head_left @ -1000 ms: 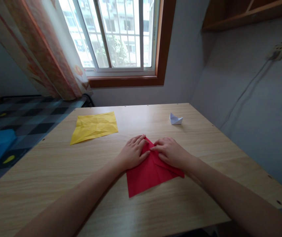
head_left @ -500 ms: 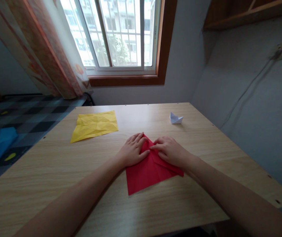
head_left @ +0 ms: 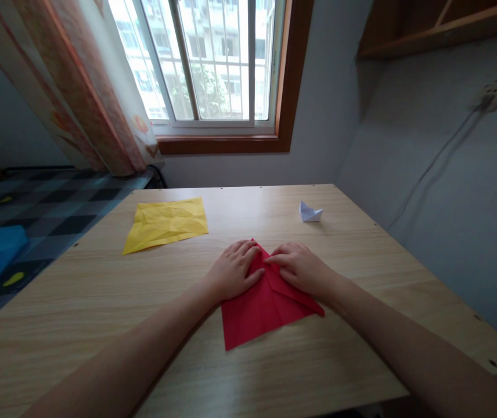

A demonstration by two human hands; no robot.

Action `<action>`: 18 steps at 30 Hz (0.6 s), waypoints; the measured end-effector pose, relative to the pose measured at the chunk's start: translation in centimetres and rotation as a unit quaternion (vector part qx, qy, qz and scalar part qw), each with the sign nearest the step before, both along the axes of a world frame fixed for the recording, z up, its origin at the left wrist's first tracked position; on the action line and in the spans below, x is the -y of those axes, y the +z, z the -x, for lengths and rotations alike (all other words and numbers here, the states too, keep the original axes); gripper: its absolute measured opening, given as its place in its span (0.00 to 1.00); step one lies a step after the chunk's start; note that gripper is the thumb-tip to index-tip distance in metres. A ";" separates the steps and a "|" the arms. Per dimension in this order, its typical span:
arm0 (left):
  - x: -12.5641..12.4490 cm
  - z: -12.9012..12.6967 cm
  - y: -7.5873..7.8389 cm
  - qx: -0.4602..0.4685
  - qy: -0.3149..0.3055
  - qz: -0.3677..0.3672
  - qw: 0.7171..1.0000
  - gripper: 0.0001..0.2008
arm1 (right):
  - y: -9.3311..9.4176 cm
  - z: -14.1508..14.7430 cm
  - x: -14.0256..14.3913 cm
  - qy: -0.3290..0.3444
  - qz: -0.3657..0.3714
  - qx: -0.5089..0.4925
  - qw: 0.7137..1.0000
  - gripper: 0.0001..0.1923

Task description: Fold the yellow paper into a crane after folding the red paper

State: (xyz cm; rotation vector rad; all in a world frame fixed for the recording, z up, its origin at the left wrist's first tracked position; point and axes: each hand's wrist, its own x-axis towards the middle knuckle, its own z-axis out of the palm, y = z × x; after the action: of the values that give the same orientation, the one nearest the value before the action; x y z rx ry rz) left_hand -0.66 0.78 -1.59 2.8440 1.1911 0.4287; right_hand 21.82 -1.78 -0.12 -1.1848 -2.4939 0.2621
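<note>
While the left hand [head_left: 236,271] and right hand [head_left: 299,265] rest just apart on it, 1 red sheet [head_left: 255,318] lies at the middle of the table [head_left: 327,366].
Likely light, thin, easily creased; best held along its fold [head_left: 288,291]. Left fingers lie flat, right ones bend, any pinch unclear; 1 yellow sheet [head_left: 168,223] at the table's far left, 1 white paper boat [head_left: 310,214] far right.

Toward the far left of your bench [head_left: 78,302] you see creased yellow paper [head_left: 168,223], and toward the far right a white boat [head_left: 310,215]. Ahead of you is a window [head_left: 216,64], a curtain [head_left: 78,87] at its left. A checked bed [head_left: 63,200] lies left of you, a shelf [head_left: 440,38] high at right.
</note>
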 end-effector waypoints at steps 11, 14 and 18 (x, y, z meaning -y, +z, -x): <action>-0.1 0.1 -0.1 0.006 -0.015 0.001 1.000 0.20 | -2.4 -0.7 -2.1 -0.034 -0.020 -0.101 0.994 0.17; -0.2 0.1 -0.3 0.001 -0.017 -0.007 1.000 0.21 | -2.8 -0.8 -2.3 -0.025 -0.015 -0.089 0.996 0.19; -0.3 0.1 -0.5 0.001 -0.014 -0.005 1.000 0.21 | -3.0 -0.7 -2.3 -0.028 -0.015 -0.043 0.999 0.21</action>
State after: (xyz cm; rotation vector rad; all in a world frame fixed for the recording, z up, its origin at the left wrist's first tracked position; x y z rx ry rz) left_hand -0.72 1.04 -2.10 2.8641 1.1517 0.4379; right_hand 22.51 0.48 -3.13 -1.2041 -2.3778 0.2557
